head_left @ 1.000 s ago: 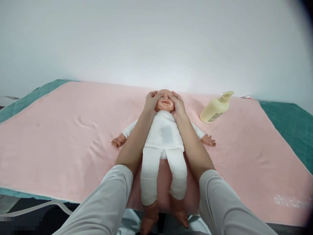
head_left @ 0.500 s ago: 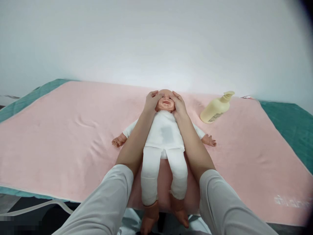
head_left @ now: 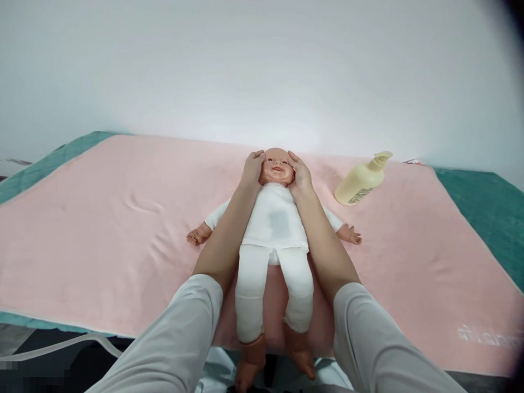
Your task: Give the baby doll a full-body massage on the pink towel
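Observation:
A baby doll (head_left: pixel 275 218) in a white top and trousers lies on its back, its feet toward me and its arms spread. My left hand (head_left: pixel 252 168) cups the left side of the doll's head, fingers curved round it. On the opposite side my right hand (head_left: pixel 300 170) holds the head the same way. Both thumbs rest by the temples, and the doll's eyes and mouth show between them. The fingertips behind the head are partly hidden. A greyish patch marks the front of the top.
Beneath the doll is a pink blanket (head_left: pixel 110 234), laid over a green cover (head_left: pixel 477 204). A pale yellow pump bottle (head_left: pixel 360 182) stands to the right of the doll's head. Behind the table rises a white wall (head_left: pixel 262 71). A pale tube (head_left: pixel 61 345) runs low at the left.
My thumbs have slid outward from over the doll's eyes and brow to the sides of its head, uncovering the eyes. The doll and bottle stay in place.

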Demonstrator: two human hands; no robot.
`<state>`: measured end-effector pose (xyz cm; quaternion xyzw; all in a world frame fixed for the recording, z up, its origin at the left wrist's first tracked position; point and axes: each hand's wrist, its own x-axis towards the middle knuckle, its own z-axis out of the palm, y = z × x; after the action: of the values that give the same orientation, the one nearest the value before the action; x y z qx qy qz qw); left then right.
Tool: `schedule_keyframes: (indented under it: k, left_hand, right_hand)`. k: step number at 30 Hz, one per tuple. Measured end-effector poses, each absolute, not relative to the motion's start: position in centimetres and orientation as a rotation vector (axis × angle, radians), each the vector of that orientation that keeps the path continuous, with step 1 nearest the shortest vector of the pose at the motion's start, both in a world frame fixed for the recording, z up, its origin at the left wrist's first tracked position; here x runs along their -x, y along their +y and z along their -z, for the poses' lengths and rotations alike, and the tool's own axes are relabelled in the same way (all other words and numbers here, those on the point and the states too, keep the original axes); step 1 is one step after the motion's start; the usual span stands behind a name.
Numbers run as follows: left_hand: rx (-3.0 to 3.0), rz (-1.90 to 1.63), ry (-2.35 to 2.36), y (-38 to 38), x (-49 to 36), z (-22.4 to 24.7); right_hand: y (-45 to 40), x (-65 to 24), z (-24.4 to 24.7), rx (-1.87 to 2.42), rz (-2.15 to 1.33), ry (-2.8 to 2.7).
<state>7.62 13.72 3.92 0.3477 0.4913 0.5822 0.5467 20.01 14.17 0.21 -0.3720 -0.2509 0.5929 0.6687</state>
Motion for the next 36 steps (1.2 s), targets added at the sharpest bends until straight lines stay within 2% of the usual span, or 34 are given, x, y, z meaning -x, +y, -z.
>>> schedule_keyframes:
  k: [12,36]
  left_hand:
    - [-0.884,-1.434,1.012,13.6,-7.6,-3.1]
    - [-0.859,-1.421,1.075,13.7,-7.4,-2.8]
  right_hand:
    - [13.2,-19.6,-1.2,0.862,-1.322,-0.523]
    - [13.1,-19.4,-1.0,0.878,-1.254,-0.604]
